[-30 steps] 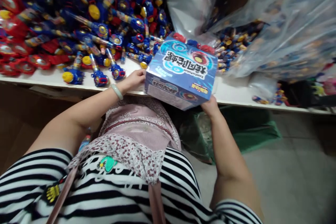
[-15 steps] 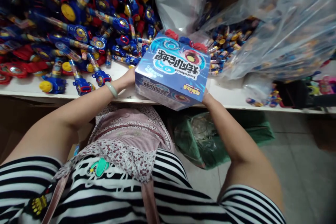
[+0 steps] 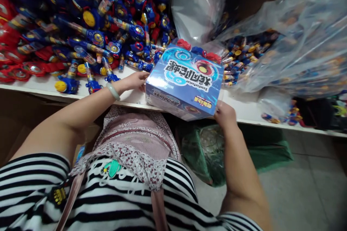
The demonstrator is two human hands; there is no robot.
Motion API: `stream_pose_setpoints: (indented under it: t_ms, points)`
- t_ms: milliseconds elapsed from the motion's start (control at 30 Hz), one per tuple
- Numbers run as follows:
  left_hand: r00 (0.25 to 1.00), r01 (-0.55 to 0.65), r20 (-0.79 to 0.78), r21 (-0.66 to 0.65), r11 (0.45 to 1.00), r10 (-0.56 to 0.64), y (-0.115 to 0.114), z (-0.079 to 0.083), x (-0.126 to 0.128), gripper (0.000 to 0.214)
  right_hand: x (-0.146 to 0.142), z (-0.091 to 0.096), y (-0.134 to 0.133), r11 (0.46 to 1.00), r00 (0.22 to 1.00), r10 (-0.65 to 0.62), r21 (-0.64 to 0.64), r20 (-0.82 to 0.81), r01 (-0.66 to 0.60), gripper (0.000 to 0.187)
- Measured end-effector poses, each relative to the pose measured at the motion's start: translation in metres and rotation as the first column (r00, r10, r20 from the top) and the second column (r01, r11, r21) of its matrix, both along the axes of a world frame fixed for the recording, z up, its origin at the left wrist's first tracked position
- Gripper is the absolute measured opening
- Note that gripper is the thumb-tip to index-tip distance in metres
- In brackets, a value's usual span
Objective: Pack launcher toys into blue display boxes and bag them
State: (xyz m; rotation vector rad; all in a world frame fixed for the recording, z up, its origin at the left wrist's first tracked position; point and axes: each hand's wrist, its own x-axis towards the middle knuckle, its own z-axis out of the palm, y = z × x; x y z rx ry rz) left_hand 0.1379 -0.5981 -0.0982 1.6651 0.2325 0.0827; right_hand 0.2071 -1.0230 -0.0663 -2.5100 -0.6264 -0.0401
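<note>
A blue cardboard box (image 3: 184, 90) with a spinning-top picture and upside-down lettering lies slightly turned at the shelf's front edge. My left hand (image 3: 137, 80) is beside its left side, fingers loosely extended and fingertips at the box edge. At the front right corner, my right hand (image 3: 225, 113) has its fingers curled in against the box; the fingertips are partly hidden. Behind the box's far edge show a red toy piece (image 3: 183, 44), a blue one (image 3: 198, 50) and another red one (image 3: 213, 57).
Blue toys with clear tubes (image 3: 93, 38) are heaped at left, with red toys (image 3: 20, 68) further left. A clear plastic bag (image 3: 292, 43) covers small tubes at right. A white plastic bag (image 3: 196, 14) stands behind the box. Below the white shelf (image 3: 244, 110) sits a green sack (image 3: 208, 158).
Both hands have drawn outward from the box's sides, so more of each shows. The view has shifted, and the box appears a little further right and lower.
</note>
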Motion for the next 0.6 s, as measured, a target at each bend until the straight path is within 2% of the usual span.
stream_pose_setpoints:
  t_ms: [67,100,167,200,233,300,367,433,467,500,533,567,600]
  points:
    - [0.999,-0.025,-0.020,0.083,0.996,0.027,0.007,0.011,-0.028,0.017,-0.036,0.015,-0.006,0.980,0.986,-0.086,0.188,0.140,0.059,0.021]
    - [0.999,-0.035,0.001,0.119,0.992,0.035,0.006,0.016,-0.042,0.015,-0.053,0.020,-0.003,0.968,0.990,-0.046,0.250,0.135,0.010,0.023]
    - [0.997,0.016,0.073,0.163,0.986,-0.029,-0.004,0.022,-0.065,0.011,-0.082,0.025,0.016,0.932,0.971,0.235,0.295,-0.045,-0.212,0.024]
    - [0.990,0.074,0.101,0.176,0.982,-0.093,-0.012,0.023,-0.074,0.009,-0.092,0.023,0.029,0.892,0.910,0.377,0.333,-0.175,-0.306,0.028]
    - [0.982,0.129,0.116,0.184,0.974,-0.152,-0.021,0.022,-0.080,0.008,-0.099,0.018,0.042,0.853,0.827,0.474,0.391,-0.303,-0.346,0.036]
    - [0.978,0.144,0.123,0.194,0.971,-0.169,-0.032,0.017,-0.088,0.009,-0.104,0.001,0.057,0.821,0.681,0.527,0.510,-0.508,-0.255,0.053]
    - [0.991,0.078,0.095,0.182,0.980,-0.096,-0.031,0.013,-0.090,0.012,-0.102,-0.020,0.049,0.854,0.575,0.452,0.517,-0.682,-0.059,0.063]
    - [0.998,0.048,0.030,0.130,0.990,-0.052,-0.018,0.013,-0.085,0.012,-0.093,-0.033,0.020,0.934,0.528,0.231,0.338,-0.817,0.115,0.068]
    - [0.999,0.035,0.011,0.094,0.995,-0.036,-0.010,0.017,-0.078,0.012,-0.085,-0.035,0.003,0.958,0.553,0.065,0.207,-0.831,0.200,0.070]
    - [1.000,0.013,0.011,0.064,0.998,-0.013,-0.003,0.024,-0.067,0.012,-0.074,-0.033,-0.012,0.949,0.611,-0.108,0.102,-0.784,0.298,0.071]
    - [0.999,-0.016,0.029,0.046,0.999,0.014,0.002,0.033,-0.053,0.012,-0.061,-0.027,-0.023,0.914,0.680,-0.240,0.074,-0.693,0.398,0.073]
    - [0.998,-0.043,0.048,0.043,0.998,0.041,0.004,0.046,-0.035,0.013,-0.047,-0.019,-0.029,0.871,0.744,-0.319,0.128,-0.587,0.474,0.076]
    - [0.996,-0.065,0.072,0.057,0.996,0.061,0.002,0.060,-0.016,0.014,-0.031,-0.007,-0.028,0.839,0.804,-0.345,0.225,-0.484,0.495,0.080]
